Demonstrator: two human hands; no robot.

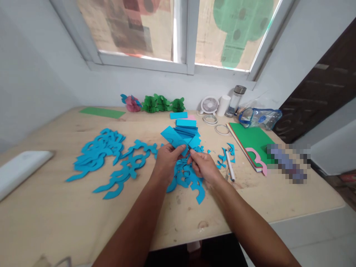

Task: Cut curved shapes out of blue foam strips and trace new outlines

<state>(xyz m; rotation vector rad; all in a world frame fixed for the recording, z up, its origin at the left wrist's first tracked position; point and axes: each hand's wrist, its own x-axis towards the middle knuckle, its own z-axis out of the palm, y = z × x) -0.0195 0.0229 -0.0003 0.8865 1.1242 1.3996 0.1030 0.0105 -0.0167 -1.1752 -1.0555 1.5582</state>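
My left hand [170, 157] pinches a folded piece of blue paper [170, 134] with curved pencil-like lines drawn on it. Against the paper's right lower edge, my right hand [202, 163] is closed around small scissors [189, 147]; only a bit of dark blade shows, the handles being hidden by the fingers. Beneath both hands lies a heap of blue paper scraps [185, 176]. Just beyond them sit folded blue strips [187, 131]. To the left of my left hand, curvy blue cut-outs [133, 161] lie near a thicker pile of blue cut-outs [97, 150].
Right of my hands are a white marker [230, 165], a green sheet [251, 142] on a stack, and a pink cut-out [257, 160]. Along the wall stand green paper shapes [155, 104], a fan [210, 105], a bottle [235, 102] and a clear pouch [261, 117].
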